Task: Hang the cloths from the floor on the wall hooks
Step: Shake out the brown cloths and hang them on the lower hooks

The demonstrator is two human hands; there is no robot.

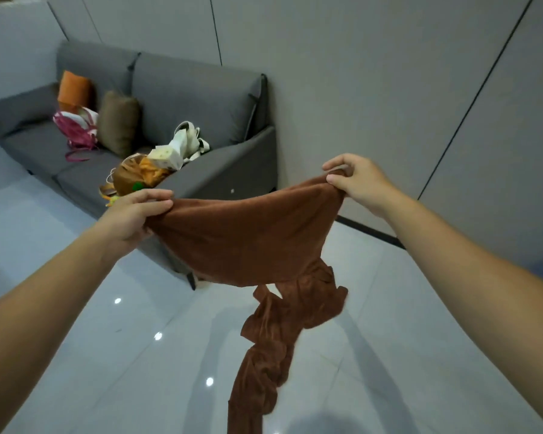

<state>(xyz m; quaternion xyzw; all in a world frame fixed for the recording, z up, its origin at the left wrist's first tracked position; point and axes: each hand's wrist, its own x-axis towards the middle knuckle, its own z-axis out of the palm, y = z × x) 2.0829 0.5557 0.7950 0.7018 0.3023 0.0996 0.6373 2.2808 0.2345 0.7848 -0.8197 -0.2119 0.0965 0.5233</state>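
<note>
One end of the brown cloth (pixel 248 242) is pinched by the curled fingers (pixel 157 198) of the left hand (pixel 129 217). The cloth is held up over the shiny floor (pixel 107 355), with a long part hanging down. Its other end is pinched by the right hand (pixel 358 180).

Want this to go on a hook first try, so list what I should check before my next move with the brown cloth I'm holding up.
1. The left hand grips one end of the rust-brown soft fabric cloth: ok.
2. The right hand pinches the other end: ok.
3. Top edge spread between the hands: ok, slightly sagging.
4. Hanging tail untwisted: not ok, it is bunched and twisted.
5. Tail clear of the glossy white tiled floor: cannot tell, it runs out of view.
6. Hook in sight on the grey panelled wall: not ok, none shows.
</note>
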